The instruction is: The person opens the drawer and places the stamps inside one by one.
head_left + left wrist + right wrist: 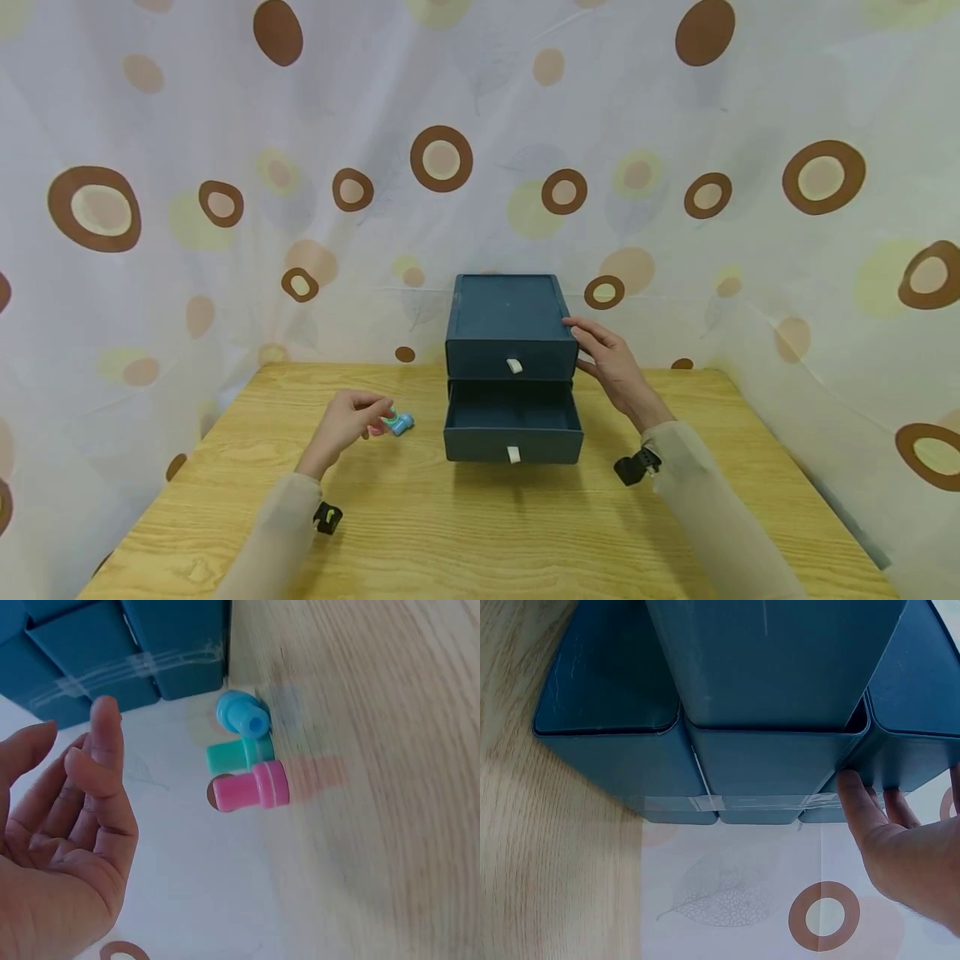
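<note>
A dark blue two-drawer box [510, 321] stands at the back middle of the wooden table [480, 542]. Its lower drawer [513, 442] is pulled out and looks empty; the upper one is closed. My right hand [603, 358] lies with straight fingers against the box's right side, and the right wrist view shows the fingertips [853, 791] touching the box [765, 667]. My left hand [352, 419] hovers just left of three small cylinders: one pink [251, 787], one teal [238, 755], one blue [241, 714]. The left hand [67, 825] is relaxed and holds nothing.
A spotted cloth backdrop [225, 125] closes in the table at the back and both sides. The three small cylinders [396, 424] lie left of the open drawer. Bare wood stretches in front of the box down to the near edge.
</note>
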Demonstrator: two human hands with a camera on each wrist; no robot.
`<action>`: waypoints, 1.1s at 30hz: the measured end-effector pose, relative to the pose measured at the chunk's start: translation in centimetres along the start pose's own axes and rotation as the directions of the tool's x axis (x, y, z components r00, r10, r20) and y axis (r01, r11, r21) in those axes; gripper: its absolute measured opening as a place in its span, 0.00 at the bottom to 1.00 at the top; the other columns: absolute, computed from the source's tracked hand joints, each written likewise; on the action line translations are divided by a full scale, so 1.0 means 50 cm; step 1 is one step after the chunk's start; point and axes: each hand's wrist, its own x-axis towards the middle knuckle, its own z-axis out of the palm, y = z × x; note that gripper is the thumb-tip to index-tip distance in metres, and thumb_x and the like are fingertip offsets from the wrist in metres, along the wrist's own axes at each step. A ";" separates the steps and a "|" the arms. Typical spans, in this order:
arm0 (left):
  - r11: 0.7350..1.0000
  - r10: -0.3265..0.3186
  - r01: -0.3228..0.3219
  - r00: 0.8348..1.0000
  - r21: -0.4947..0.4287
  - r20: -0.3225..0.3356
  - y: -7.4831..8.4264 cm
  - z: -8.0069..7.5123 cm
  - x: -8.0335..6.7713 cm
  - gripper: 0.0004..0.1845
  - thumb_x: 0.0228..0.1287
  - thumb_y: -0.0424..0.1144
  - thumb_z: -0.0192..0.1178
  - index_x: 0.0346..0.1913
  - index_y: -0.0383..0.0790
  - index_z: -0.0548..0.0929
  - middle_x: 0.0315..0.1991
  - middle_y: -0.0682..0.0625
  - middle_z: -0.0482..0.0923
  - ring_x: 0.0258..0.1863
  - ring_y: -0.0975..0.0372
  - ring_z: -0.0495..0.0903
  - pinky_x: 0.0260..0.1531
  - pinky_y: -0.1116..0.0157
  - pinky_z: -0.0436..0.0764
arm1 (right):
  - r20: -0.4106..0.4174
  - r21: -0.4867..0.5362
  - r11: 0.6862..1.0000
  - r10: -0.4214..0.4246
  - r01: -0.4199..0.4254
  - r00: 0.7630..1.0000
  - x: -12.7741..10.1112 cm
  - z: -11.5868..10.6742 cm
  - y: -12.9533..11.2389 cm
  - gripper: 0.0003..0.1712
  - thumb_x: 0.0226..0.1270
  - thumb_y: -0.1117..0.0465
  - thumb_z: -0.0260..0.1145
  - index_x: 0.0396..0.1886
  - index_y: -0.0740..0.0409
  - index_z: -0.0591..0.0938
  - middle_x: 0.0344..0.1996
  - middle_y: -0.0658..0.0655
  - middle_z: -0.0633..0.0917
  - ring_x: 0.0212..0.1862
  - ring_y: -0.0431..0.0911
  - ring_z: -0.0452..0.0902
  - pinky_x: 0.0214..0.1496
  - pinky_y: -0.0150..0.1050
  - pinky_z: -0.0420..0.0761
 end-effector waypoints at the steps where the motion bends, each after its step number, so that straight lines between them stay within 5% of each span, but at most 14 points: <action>1: 1.000 -0.010 0.010 1.000 0.003 -0.014 -0.003 -0.002 0.002 0.19 0.71 0.47 0.58 0.52 0.35 0.85 0.45 0.36 0.85 0.39 0.44 0.85 0.29 0.58 0.80 | -0.002 -0.001 1.000 0.001 -0.001 1.000 0.000 -0.001 0.000 0.31 0.77 0.46 0.54 0.71 0.58 0.68 0.76 0.59 0.58 0.77 0.56 0.51 0.73 0.60 0.60; 12: 0.988 -0.114 0.124 0.987 0.088 -0.115 -0.029 -0.017 0.020 0.18 0.71 0.45 0.59 0.54 0.36 0.84 0.53 0.40 0.82 0.49 0.51 0.79 0.50 0.51 0.78 | -0.010 -0.011 1.000 -0.001 0.000 1.000 0.000 -0.002 -0.002 0.30 0.77 0.46 0.53 0.71 0.58 0.68 0.76 0.58 0.59 0.77 0.56 0.53 0.73 0.59 0.61; 19: 0.978 -0.154 0.168 0.980 0.121 -0.123 -0.050 -0.012 0.039 0.16 0.67 0.40 0.62 0.51 0.32 0.85 0.55 0.38 0.81 0.58 0.47 0.76 0.58 0.47 0.74 | -0.003 -0.008 1.000 -0.005 0.005 1.000 -0.001 -0.002 -0.002 0.31 0.77 0.46 0.53 0.71 0.57 0.68 0.77 0.59 0.57 0.77 0.58 0.50 0.73 0.61 0.59; 25: 0.969 -0.211 0.217 0.975 0.115 -0.067 -0.057 -0.009 0.038 0.18 0.67 0.38 0.62 0.55 0.30 0.82 0.57 0.36 0.79 0.54 0.48 0.77 0.47 0.55 0.79 | -0.003 -0.004 1.000 0.001 -0.001 1.000 0.001 -0.001 0.001 0.32 0.76 0.45 0.54 0.72 0.58 0.68 0.76 0.59 0.57 0.77 0.58 0.50 0.73 0.61 0.59; 33: 0.958 -0.274 0.276 0.961 0.079 -0.036 -0.059 -0.003 0.042 0.16 0.65 0.33 0.63 0.54 0.29 0.82 0.54 0.36 0.79 0.34 0.58 0.75 0.29 0.66 0.77 | -0.001 0.005 1.000 0.003 -0.003 1.000 0.001 -0.001 0.001 0.32 0.77 0.46 0.53 0.72 0.59 0.67 0.76 0.59 0.58 0.77 0.56 0.50 0.73 0.59 0.60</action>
